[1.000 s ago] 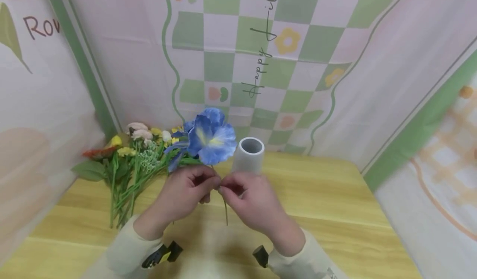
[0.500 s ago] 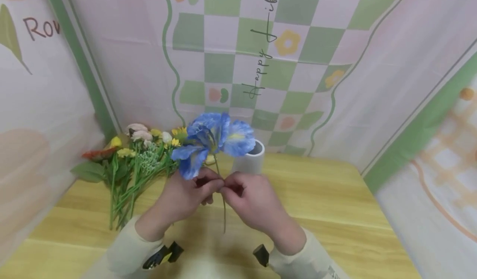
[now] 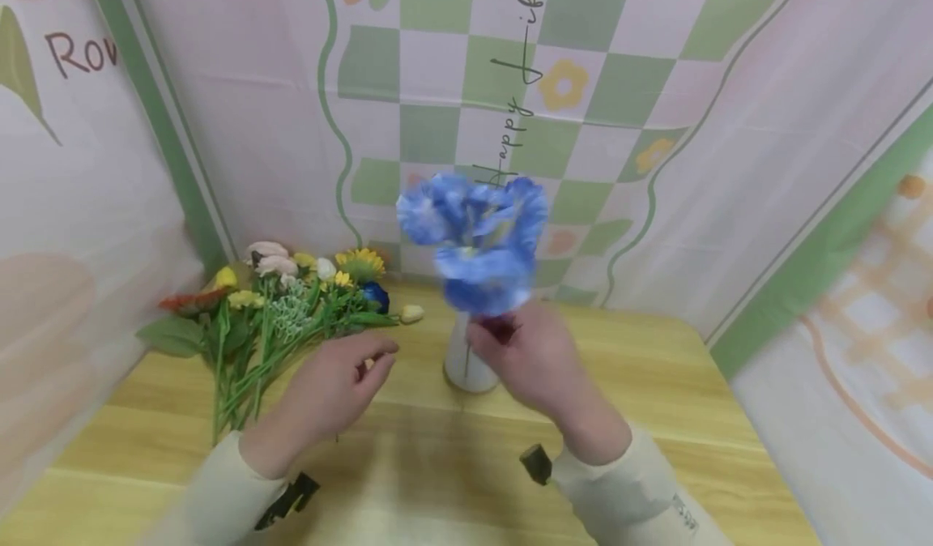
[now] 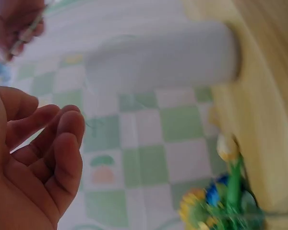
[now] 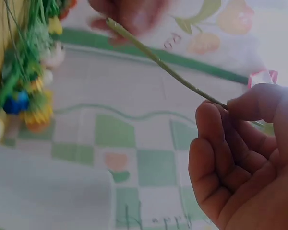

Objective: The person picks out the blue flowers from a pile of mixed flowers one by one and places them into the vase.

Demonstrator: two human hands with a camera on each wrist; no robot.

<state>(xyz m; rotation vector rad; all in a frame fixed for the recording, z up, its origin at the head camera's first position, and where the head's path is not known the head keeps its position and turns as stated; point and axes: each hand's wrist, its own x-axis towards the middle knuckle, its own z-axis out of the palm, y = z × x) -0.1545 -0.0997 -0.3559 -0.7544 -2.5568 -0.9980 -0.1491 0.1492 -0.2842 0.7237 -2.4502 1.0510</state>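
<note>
A blue artificial iris (image 3: 484, 242) stands in front of the upper part of a white vase (image 3: 466, 364) in the head view. My right hand (image 3: 535, 360) pinches its thin green stem (image 5: 170, 72) between thumb and forefinger, with the lower end of the stem free. The vase's mouth is hidden behind the petals. My left hand (image 3: 331, 388) hovers to the left of the vase, its fingers loosely bent and holding nothing. In the left wrist view the vase (image 4: 168, 60) appears on its side because of the camera's angle.
A pile of artificial flowers (image 3: 291, 311) lies on the left of the wooden table (image 3: 656, 400), with pink, yellow, white, red and dark blue heads. A small white bud (image 3: 411, 313) points toward the vase. Printed cloth (image 3: 430, 60) hangs behind and at both sides.
My left hand has let go of the stem and drawn back left. My right hand has carried the iris up and right, in front of the vase, and the flower has turned.
</note>
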